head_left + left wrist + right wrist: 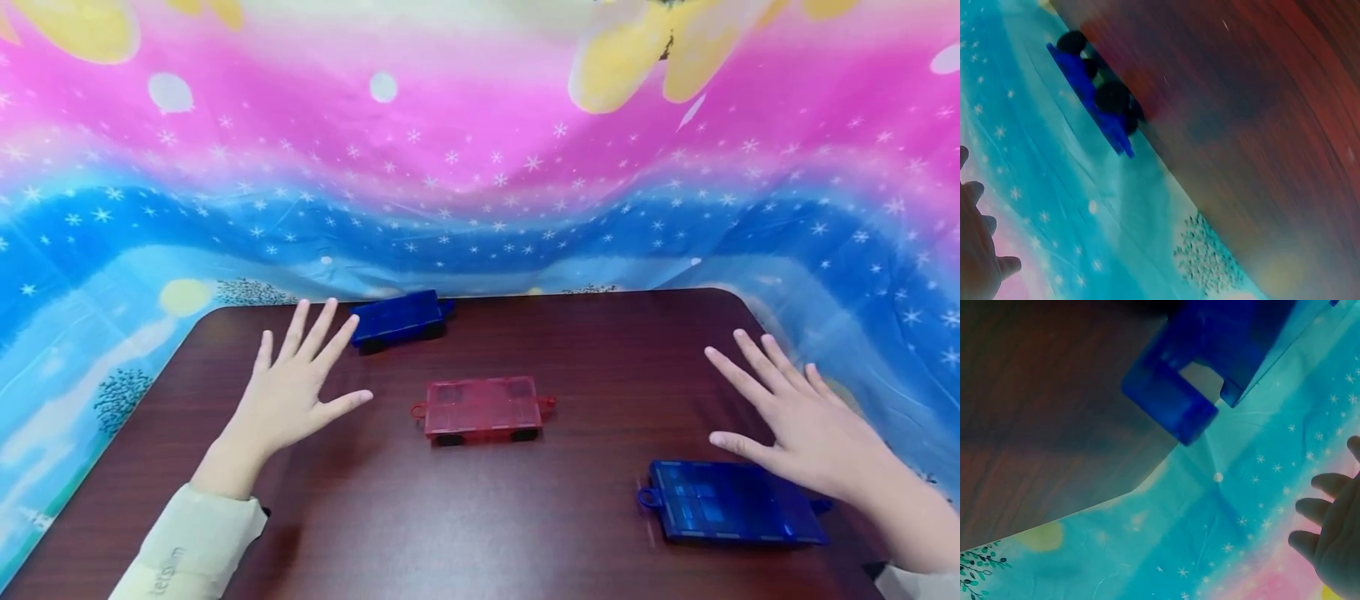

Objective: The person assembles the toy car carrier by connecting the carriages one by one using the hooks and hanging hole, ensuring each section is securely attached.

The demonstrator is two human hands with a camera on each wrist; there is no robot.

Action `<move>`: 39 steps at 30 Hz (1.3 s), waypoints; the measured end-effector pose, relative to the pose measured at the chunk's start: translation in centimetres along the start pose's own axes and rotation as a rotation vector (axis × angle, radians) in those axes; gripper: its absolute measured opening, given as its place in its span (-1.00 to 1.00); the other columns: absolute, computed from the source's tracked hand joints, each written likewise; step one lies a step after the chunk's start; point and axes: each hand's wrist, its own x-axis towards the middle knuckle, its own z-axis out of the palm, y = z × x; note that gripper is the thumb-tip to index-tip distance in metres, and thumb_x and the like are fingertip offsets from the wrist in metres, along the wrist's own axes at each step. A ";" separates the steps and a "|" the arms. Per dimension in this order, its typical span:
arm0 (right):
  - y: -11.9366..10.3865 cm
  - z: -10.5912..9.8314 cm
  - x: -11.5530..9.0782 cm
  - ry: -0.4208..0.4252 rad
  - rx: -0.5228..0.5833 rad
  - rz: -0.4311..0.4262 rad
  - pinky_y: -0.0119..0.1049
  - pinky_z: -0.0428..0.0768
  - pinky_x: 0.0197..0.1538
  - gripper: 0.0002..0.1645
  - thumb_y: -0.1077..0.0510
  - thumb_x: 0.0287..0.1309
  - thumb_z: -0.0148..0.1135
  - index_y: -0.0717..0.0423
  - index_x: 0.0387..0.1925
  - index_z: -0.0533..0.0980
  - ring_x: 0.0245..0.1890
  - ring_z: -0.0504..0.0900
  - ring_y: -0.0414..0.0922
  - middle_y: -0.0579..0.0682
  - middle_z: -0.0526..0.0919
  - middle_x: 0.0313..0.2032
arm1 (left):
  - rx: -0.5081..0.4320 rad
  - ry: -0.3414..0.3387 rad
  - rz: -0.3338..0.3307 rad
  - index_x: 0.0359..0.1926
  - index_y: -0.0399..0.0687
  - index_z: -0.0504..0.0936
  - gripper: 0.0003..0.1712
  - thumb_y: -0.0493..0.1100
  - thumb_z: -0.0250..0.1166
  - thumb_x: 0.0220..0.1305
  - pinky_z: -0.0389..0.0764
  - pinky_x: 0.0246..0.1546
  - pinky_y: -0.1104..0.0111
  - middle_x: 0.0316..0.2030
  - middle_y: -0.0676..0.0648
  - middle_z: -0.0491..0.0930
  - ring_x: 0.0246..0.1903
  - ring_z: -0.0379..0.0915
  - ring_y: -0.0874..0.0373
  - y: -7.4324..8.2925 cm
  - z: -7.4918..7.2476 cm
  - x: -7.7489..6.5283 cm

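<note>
Both hands are raised over the table with fingers spread, holding nothing. In the head view the left hand is on the left, its fingertips near a dark blue toy car base at the table's far edge. On the right, the right hand overlaps the corner of a larger-looking blue toy car base, which has a ring at its left end. Between the hands stands a translucent red toy car base with black wheels, a ring on the left and a hook on the right.
The brown wooden table has rounded far corners. A patterned cloth in pink and blue with snowflakes hangs behind it and along both sides, close to the table's edges.
</note>
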 end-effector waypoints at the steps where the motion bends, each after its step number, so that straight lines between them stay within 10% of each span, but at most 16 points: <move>1: 0.0 0.1 -0.2 -0.008 0.011 -0.011 0.33 -0.55 0.41 0.20 -0.27 0.10 0.37 -0.28 0.59 -0.12 0.58 -0.52 -0.04 -0.03 -0.37 0.60 | -0.002 -0.001 0.009 0.59 0.36 -0.14 0.11 0.49 0.19 0.18 -0.18 0.36 -0.45 0.60 0.12 -0.39 0.58 -0.62 -0.02 0.2 0.2 0.2; 26: -1.3 3.9 -4.4 -0.160 0.424 -0.139 0.33 -0.54 0.43 0.09 -0.09 -0.02 0.51 -0.19 0.51 0.17 0.51 -0.38 -0.55 -0.20 -0.01 0.57 | -0.205 -0.258 0.258 0.58 0.06 0.01 0.12 0.44 0.23 0.18 0.19 0.44 -0.14 0.57 -0.02 0.03 0.56 -0.10 -0.07 6.7 4.1 3.7; 39: -0.9 4.7 -4.5 -0.218 0.411 -0.088 0.06 -0.66 0.48 0.11 -0.42 -0.20 0.48 -0.34 0.43 0.29 0.41 -0.24 -0.74 0.07 0.45 0.35 | -0.242 -0.376 0.228 0.52 0.11 0.20 0.04 0.43 0.29 0.15 0.39 0.37 0.08 0.44 -0.02 0.33 0.44 0.22 0.04 8.0 5.1 4.5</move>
